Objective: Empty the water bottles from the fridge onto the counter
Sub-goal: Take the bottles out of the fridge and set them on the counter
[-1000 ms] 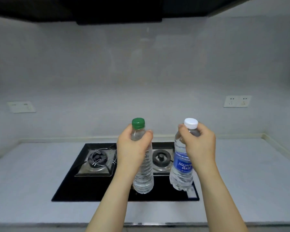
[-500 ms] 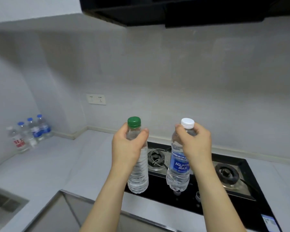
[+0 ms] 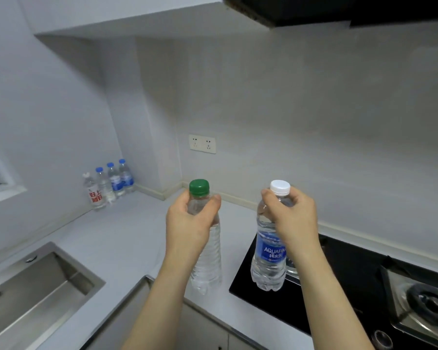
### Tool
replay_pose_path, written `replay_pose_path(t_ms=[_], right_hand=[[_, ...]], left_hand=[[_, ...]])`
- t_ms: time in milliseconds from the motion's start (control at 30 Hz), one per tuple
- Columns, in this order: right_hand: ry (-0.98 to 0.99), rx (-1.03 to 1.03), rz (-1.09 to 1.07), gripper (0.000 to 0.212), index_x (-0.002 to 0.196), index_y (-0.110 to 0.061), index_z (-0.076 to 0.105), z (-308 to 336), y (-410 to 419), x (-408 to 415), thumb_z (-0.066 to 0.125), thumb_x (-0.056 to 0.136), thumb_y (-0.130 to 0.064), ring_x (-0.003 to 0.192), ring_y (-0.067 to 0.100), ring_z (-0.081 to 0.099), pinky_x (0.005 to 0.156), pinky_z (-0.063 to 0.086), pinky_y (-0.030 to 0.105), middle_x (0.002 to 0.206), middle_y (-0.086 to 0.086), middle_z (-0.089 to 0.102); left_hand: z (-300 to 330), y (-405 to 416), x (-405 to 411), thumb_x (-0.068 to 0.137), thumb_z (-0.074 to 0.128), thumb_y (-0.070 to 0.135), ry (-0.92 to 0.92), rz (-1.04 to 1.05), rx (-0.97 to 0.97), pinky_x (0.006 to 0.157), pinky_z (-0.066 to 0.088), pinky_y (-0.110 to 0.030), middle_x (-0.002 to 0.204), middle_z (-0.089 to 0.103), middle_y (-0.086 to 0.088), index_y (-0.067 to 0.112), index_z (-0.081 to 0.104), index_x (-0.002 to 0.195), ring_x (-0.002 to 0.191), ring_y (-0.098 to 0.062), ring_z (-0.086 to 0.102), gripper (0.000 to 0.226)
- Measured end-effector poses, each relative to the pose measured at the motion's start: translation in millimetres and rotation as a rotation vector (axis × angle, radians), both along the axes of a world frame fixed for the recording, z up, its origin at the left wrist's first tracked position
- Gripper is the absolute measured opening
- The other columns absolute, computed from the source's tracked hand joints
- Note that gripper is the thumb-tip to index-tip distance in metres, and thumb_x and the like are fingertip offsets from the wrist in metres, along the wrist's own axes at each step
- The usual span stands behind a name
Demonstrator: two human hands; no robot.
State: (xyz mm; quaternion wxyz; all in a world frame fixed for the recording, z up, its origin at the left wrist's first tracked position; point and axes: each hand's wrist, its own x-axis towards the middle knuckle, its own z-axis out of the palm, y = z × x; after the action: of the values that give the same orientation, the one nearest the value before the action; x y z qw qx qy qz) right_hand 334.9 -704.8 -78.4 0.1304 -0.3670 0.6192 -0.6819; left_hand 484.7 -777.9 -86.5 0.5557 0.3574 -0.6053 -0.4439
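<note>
Four bottles [image 3: 109, 184]: standing on counter [image 3: 127, 238], far left of fingers, in corner | left hand [image 3: 190, 228]: fingers clenched round neck of green-capped bottle [image 3: 205, 238], carried upright | right hand [image 3: 292, 221]: fingers clenched round white-capped bottle [image 3: 269, 251], airborne over hob [image 3: 339, 279] | advice: carry leftward, set bases flat beside row, release afterwards.

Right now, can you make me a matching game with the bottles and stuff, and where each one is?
Things:
1. green-capped bottle
2. white-capped bottle
3. four bottles
4. sink

Places:
A. in the back corner of the counter
B. in the right hand
C. bottom left, set into the counter
D. in the left hand

Pairs: 1-D, 2-B, 3-A, 4-C
</note>
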Motion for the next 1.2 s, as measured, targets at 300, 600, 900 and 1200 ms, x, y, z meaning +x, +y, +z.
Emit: replay_pose_path(t_ms=[300,600,900,1200], right_hand=[[-0.051,-0.043,0.127,0.019,0.074,-0.007,0.062,-12.4,-112.1,4.1,0.07,0.081,-0.023,0.064,0.016,0.057,0.071,0.054,0.048,0.07,0.014,0.063],[-0.055,-0.039,0.229,0.016,0.082,-0.003,0.065,-9.1,-227.5,-14.2,0.069,0.085,-0.018,0.069,0.015,0.06,0.075,0.054,0.045,0.079,0.016,0.066],[-0.1,0.038,0.27,0.021,0.087,-0.003,0.064,-24.5,-302.1,-19.9,0.069,0.085,-0.023,0.068,0.016,0.059,0.069,0.051,0.036,0.082,0.016,0.065],[-0.136,0.116,0.31,0.01,0.085,-0.014,0.068,-51.5,-393.8,12.1,0.071,0.084,-0.023,0.067,0.005,0.063,0.071,0.05,0.03,0.073,-0.003,0.069]], left_hand=[[-7.6,-89.1,8.5,0.086,0.072,0.018,-0.048,0.119,-0.003,0.059,0.045,-0.008,0.064,0.065,0.013,0.013,0.067,0.084,0.061,0.001,0.059,0.007],[-1.6,-192.7,-8.2,0.087,0.07,0.025,-0.114,0.198,-0.004,0.06,0.043,-0.003,0.072,0.067,0.016,0.02,0.067,0.087,0.067,0.005,0.06,0.006],[-18.5,-265.7,-9.9,0.089,0.068,0.027,-0.125,0.224,0.091,0.055,0.044,-0.004,0.074,0.065,0.011,0.021,0.066,0.089,0.066,0.007,0.06,0.006],[-48.3,-361.3,21.1,0.089,0.067,0.036,-0.19,0.204,0.166,0.088,0.056,-0.041,0.088,0.07,0.005,0.026,0.065,0.096,0.088,-0.017,0.068,0.013]])
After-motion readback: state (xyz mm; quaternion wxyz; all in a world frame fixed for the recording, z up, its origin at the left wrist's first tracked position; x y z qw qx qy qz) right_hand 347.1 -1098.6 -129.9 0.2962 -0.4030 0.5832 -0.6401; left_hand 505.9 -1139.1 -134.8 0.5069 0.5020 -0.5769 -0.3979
